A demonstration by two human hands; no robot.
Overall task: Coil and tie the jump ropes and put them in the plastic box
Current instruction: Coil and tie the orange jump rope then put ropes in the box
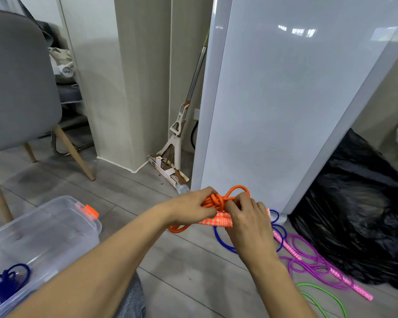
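Partly, left hand (189,206) and right hand (246,218) hide the knotted orange rope (218,200).

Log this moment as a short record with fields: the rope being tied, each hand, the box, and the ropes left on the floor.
orange rope: coiled, knot wrapped round its middle, held above the floor
left hand: grips the coil
right hand: pinches the cord beside the knot
plastic box: holds one tied blue rope
floor: loose blue rope, purple rope, green rope, none coiled yet
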